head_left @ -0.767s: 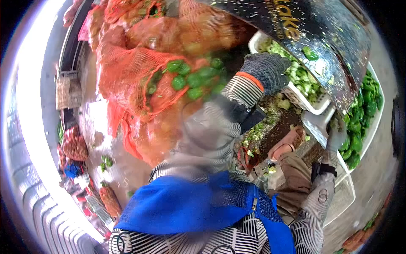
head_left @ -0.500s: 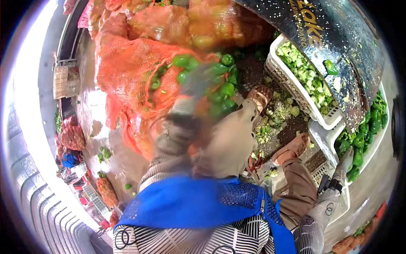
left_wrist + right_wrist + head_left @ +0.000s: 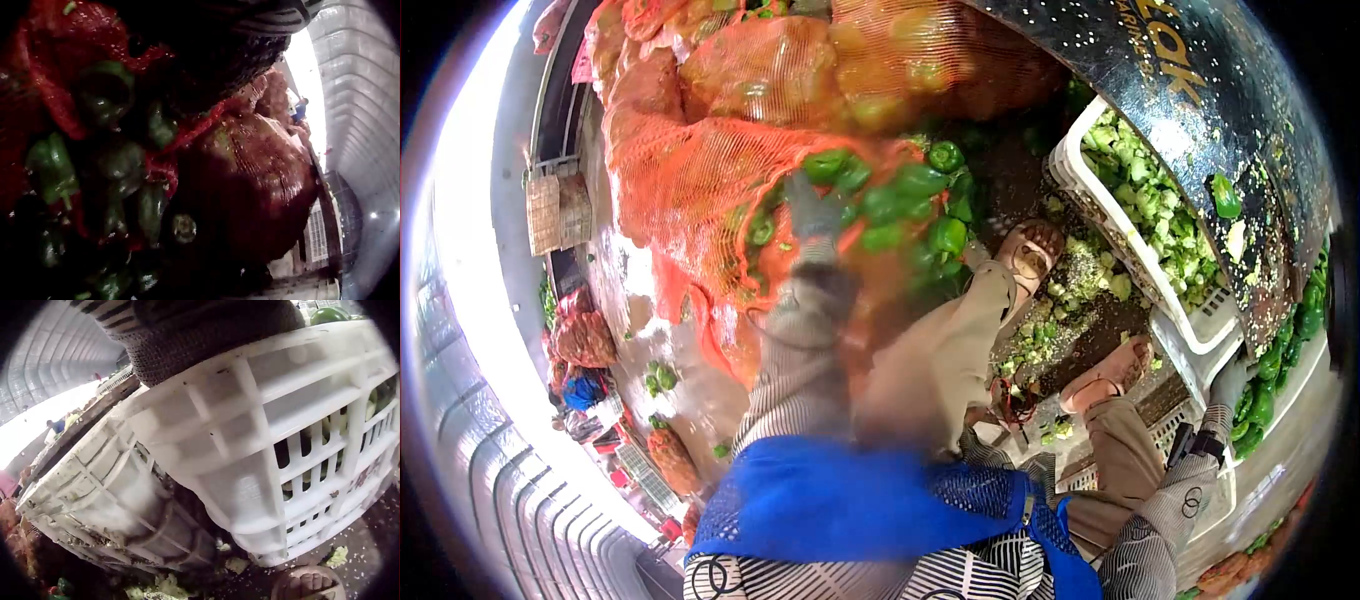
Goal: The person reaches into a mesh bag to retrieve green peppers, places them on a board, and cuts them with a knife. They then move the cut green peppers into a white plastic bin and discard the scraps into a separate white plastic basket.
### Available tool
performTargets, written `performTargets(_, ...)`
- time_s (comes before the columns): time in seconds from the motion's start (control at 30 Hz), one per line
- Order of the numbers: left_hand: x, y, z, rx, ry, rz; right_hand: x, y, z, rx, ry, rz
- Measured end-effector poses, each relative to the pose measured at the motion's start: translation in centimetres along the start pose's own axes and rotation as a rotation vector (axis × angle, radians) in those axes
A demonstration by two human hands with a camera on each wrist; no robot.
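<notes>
In the head view my gloved left hand (image 3: 812, 212) is at the mouth of an orange mesh bag (image 3: 690, 190), among green bell peppers (image 3: 828, 165). It is blurred, and I cannot tell whether its fingers are curled round anything. The left wrist view shows more bell peppers (image 3: 53, 165) under the dark glove, in deep shadow. My gloved right hand (image 3: 1230, 382) rests at the rim of a white plastic basket (image 3: 237, 481) of green peppers, its fingers partly under a black board's edge. The right wrist view shows the glove (image 3: 206, 347) over that rim.
A white crate (image 3: 1135, 260) of chopped green pieces stands beside the black board (image 3: 1270, 130), which bears a loose pepper (image 3: 1225, 195). Full mesh sacks (image 3: 760, 70) are piled at the back. My sandalled feet (image 3: 1032, 255) stand among scraps on the floor.
My left hand has swung left from beside the crate of chopped pieces to the peppers at the mesh bag. The right hand has stayed by the basket rim while the view shifted.
</notes>
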State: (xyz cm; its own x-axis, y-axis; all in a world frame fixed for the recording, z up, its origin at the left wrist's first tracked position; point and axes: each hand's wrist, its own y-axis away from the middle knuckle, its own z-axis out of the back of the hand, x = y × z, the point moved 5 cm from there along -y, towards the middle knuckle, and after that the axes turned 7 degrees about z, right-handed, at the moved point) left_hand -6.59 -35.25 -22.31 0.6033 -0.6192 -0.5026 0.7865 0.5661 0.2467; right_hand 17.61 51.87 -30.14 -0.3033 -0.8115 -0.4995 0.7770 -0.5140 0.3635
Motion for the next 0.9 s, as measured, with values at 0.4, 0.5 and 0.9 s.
performTargets(0.4,0.6,-0.2,1.1,0.145,0.533,0.422,0.4,2.6,3.8,-0.213,-0.741,-0.182)
performTargets(0.5,-0.7,3.8,1.5,0.492,0.657,0.016,5.0,7.1,14.6,-0.224,-1.44,-0.293)
performTargets(0.9,-40.4,23.7,-6.5,0.34,0.167,-1.369,4.0,4.0,34.2,-0.73,-1.034,0.0)
